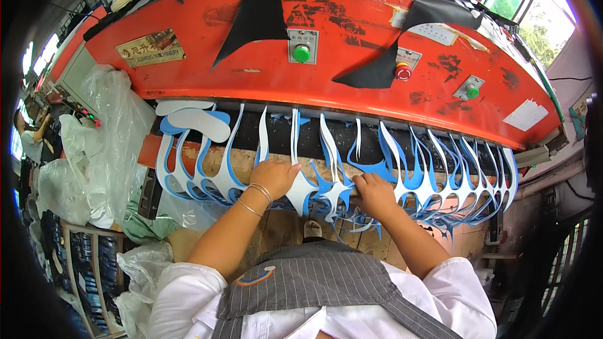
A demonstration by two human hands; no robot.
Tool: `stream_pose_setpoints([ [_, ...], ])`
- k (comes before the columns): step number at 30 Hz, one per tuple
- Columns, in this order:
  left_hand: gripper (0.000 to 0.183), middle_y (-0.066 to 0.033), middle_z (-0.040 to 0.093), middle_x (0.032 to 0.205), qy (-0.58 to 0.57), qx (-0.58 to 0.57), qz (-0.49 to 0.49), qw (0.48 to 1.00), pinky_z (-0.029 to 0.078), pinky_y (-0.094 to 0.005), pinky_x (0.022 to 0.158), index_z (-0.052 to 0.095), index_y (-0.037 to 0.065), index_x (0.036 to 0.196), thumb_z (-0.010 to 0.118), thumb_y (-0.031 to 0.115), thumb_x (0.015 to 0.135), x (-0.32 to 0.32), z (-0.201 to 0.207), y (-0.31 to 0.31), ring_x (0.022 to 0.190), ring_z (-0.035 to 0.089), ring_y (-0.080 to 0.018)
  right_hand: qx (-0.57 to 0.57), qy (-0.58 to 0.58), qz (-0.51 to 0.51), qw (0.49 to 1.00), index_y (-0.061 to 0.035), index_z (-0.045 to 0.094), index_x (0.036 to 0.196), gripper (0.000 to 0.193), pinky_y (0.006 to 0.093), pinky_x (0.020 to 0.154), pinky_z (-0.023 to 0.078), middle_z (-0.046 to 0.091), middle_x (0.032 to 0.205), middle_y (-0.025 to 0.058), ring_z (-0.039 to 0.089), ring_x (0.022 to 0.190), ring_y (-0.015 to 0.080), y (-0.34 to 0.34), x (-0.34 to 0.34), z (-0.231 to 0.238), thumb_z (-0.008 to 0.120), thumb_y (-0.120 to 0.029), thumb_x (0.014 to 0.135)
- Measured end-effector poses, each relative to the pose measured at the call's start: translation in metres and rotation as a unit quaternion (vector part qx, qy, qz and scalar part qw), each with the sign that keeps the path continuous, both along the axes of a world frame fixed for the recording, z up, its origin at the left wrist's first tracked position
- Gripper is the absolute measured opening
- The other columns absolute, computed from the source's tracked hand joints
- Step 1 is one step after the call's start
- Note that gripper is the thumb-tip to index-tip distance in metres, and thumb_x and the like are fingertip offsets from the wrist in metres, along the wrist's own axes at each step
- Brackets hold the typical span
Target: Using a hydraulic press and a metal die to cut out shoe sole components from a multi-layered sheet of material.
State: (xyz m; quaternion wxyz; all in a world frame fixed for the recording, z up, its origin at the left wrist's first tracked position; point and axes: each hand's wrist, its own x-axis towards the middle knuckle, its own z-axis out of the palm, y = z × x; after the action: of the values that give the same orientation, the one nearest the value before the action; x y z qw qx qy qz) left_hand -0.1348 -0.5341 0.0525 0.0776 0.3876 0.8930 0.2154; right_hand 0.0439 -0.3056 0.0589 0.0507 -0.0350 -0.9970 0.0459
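Observation:
A long white-and-blue foam sheet (301, 191), cut through with insole-shaped holes, lies along the front of a red press and droops over the near edge. My left hand (275, 179), with bangles at the wrist, is closed on the sheet left of its middle. My right hand (375, 193) grips it a little farther right, fingers curled over the strips. Part of the fingers on both hands is hidden. At the sheet's left end lies a small pile of cut insoles (204, 123), white on top and blue beneath.
The red press beam (251, 72) spans the far side, carrying green buttons (301, 53) and a red stop button (403, 71). Black sheet scraps (260, 6) hang over it. Clear plastic bags (113, 107) and a rack (94, 276) stand at left. Another person (31, 138) is at far left.

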Motion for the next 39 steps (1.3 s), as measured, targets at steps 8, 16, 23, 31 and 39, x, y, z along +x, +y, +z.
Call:
stream_pose_setpoints([
  [8, 0.049, -0.0184, 0.065, 0.080, 0.108, 0.028, 0.060, 0.992, 0.045, -0.0471, 0.081, 0.069, 0.001, 0.072, 0.048, 0.040, 0.092, 0.024, -0.011, -0.003, 0.082, 0.061, -0.0357, -0.018, 0.011, -0.019, 1.000, -0.0089, 0.059, 0.093, 0.045, 0.0405, 0.070, 0.053, 0.062, 0.092, 0.0084, 0.062, 0.091, 0.0274, -0.007, -0.003, -0.007, 0.083, -0.030, 0.060],
  [16, 0.061, -0.0194, 0.066, 0.070, -0.084, -0.151, -0.053, 0.984, 0.050, -0.0465, 0.073, 0.071, 0.003, 0.068, 0.047, 0.056, 0.090, -0.044, 0.015, -0.005, 0.069, 0.064, -0.0377, -0.069, -0.174, 0.093, 0.978, -0.0080, 0.065, 0.101, 0.047, 0.0411, 0.071, 0.052, 0.065, 0.088, 0.0105, 0.065, 0.083, 0.0316, 0.030, -0.050, 0.017, 0.081, -0.036, 0.066],
  [23, 0.023, -0.0065, 0.060, 0.102, 0.079, 0.225, 0.047, 0.970, 0.050, -0.0411, 0.072, 0.067, 0.011, 0.088, 0.073, 0.029, 0.077, -0.150, -0.069, 0.001, 0.088, 0.063, -0.0294, -0.126, -0.010, 0.178, 0.976, -0.0089, 0.065, 0.106, 0.031, 0.0415, 0.072, 0.052, 0.068, 0.090, 0.0138, 0.066, 0.083, 0.0327, 0.004, -0.226, -0.001, 0.066, -0.032, 0.085],
  [31, 0.017, -0.0065, 0.058, 0.090, 0.165, 0.227, -0.020, 0.960, 0.049, -0.0385, 0.071, 0.067, 0.011, 0.081, 0.073, 0.026, 0.076, -0.214, -0.110, 0.022, 0.083, 0.060, -0.0297, 0.147, -0.083, 0.302, 0.938, -0.0201, 0.062, 0.113, 0.057, 0.0416, 0.100, 0.041, 0.051, 0.129, 0.0066, 0.048, 0.124, 0.0286, -0.020, -0.446, -0.033, 0.081, -0.015, 0.060],
  [39, 0.010, -0.0127, 0.054, 0.078, 0.050, 0.316, -0.081, 0.944, 0.044, -0.0411, 0.067, 0.059, 0.002, 0.074, 0.067, 0.006, 0.077, -0.217, -0.131, 0.031, 0.075, 0.055, -0.0329, 0.097, -0.130, 0.377, 0.912, -0.0126, 0.064, 0.096, 0.050, 0.0373, 0.093, 0.044, 0.056, 0.110, 0.0053, 0.048, 0.115, 0.0269, -0.014, -0.470, -0.040, 0.085, -0.015, 0.051],
])
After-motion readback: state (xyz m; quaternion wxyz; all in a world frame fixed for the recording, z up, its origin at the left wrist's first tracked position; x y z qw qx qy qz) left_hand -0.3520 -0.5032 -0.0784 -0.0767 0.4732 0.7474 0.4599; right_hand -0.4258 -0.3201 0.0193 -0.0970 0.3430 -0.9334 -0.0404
